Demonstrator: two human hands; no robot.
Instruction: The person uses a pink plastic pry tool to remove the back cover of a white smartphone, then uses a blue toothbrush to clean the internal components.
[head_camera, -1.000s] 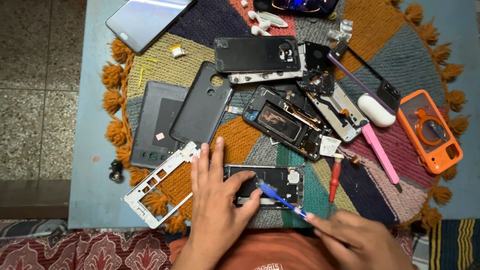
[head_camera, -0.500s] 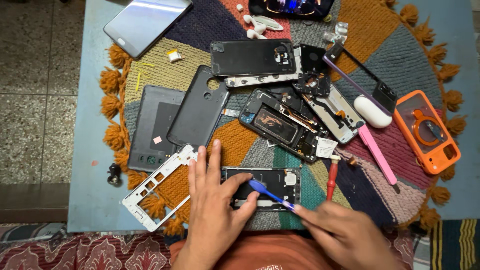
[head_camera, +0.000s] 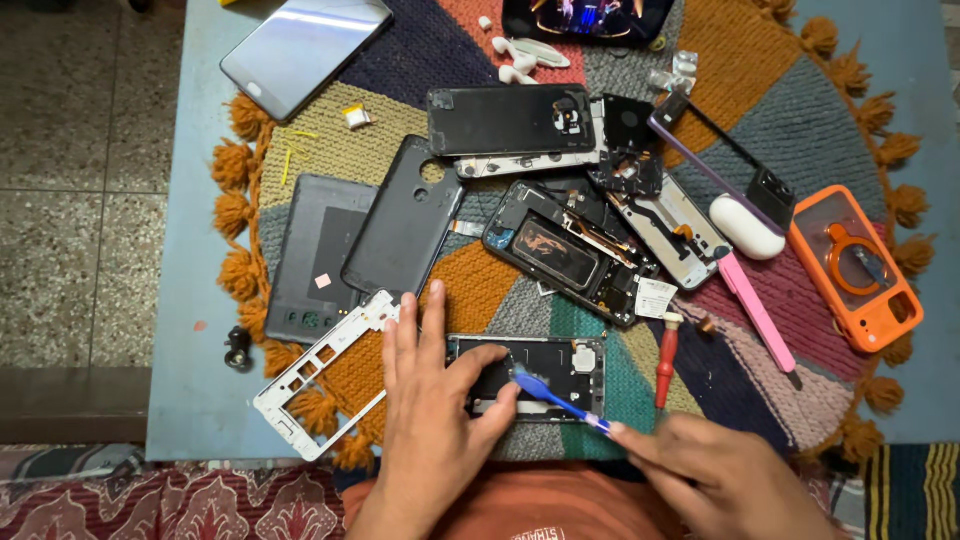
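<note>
Spread over a blue table (head_camera: 190, 400), a round woven mat (head_camera: 800, 120) carries the dismantled phone parts. One blue pry tool (head_camera: 560, 400) is pinched between the fingertips of the right hand (head_camera: 720, 480), its tip laid on one opened phone body (head_camera: 540, 375). That body, near the mat's front edge, is pinned flat by the left hand (head_camera: 430, 420), fingers spread and nothing gripped. If the tool is levered too hard, the board could be scratched or the tip could slip into the steadying thumb. Beside it lie one white frame (head_camera: 320, 385) and one red screwdriver (head_camera: 668, 360); farther off, one pink tool (head_camera: 755, 310), one orange case (head_camera: 855, 270), and two dark back covers (head_camera: 400, 230) are counted.
</note>
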